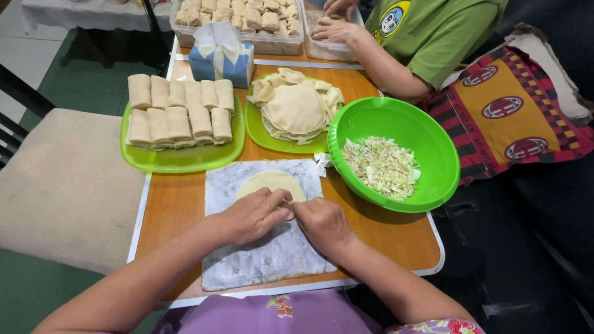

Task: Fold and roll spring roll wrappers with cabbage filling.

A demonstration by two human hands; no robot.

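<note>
From the head camera, both hands meet over a round, pale wrapper (270,183) lying flat on a marbled grey board (266,247) at the near middle of the wooden surface (176,204). The left hand (252,215) curls down onto the wrapper's near edge, its grip pinching the dough between fingertips and thumb. The right hand (323,224) sits just beside it, touching it, fingers pressed together on the same edge; how much dough it pinches I cannot tell.

To the right of the board stands a green bowl (427,145) holding shredded cabbage (380,167). Beyond the board, a green tray (179,158) carries two rows of rolled spring rolls (179,111), and a green plate (257,130) next to it bears a stack of flat wrappers (296,110). A blue tissue box (219,59) stands behind them. At the far end, another person's hands (334,28) rest at a clear container (322,49), beside a container of cut pieces (238,18).
</note>
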